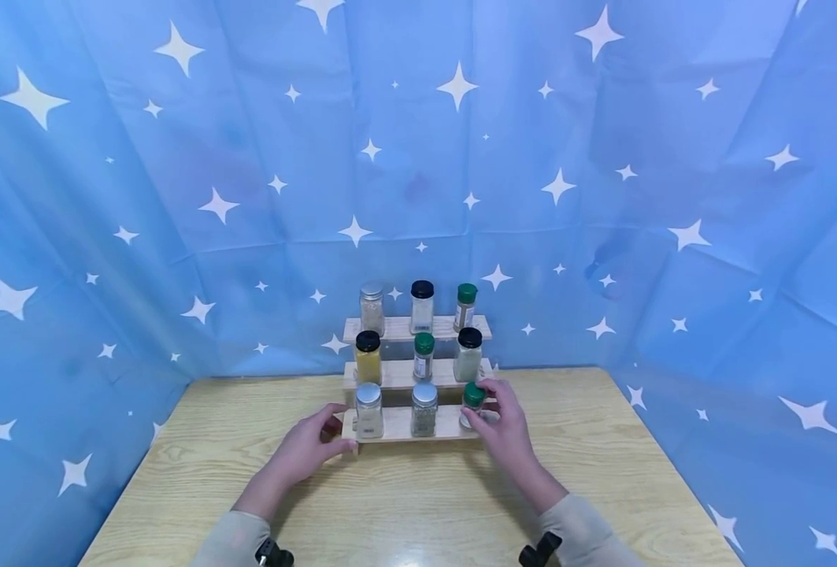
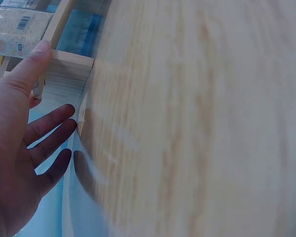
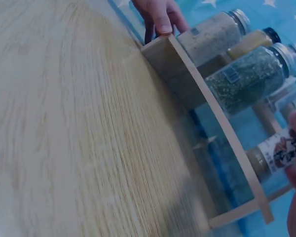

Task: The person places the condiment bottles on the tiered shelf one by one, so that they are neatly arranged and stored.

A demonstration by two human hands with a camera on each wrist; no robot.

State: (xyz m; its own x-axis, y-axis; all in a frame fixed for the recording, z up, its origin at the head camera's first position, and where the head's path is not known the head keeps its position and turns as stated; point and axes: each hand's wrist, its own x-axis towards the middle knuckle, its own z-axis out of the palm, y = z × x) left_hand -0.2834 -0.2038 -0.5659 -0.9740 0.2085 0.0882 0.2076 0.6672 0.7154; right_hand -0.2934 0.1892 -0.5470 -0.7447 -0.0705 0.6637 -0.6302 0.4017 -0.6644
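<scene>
A three-tier wooden spice rack point(image 1: 398, 426) stands on the table with spice jars on every tier. My left hand point(image 1: 307, 446) holds the left end of its bottom tier. In the left wrist view, the left thumb point(image 2: 41, 48) lies on the shelf's front corner, while three other fingers spread apart beside the rack. At the right of the bottom tier, my right hand point(image 1: 506, 425) grips a small green-capped spice jar point(image 1: 473, 394). The right wrist view shows this jar's printed label point(image 3: 281, 149) and its base at the shelf; most of the right hand is out of frame there.
Left on the bottom tier is a silver-capped jar point(image 1: 369, 413); a silver-capped jar of green herbs point(image 1: 424, 413) stands mid-tier. A yellow jar point(image 1: 368, 362) is above. Behind the rack hangs a blue star-patterned curtain point(image 1: 418, 157). Bare wood tabletop point(image 1: 411, 504) lies in front.
</scene>
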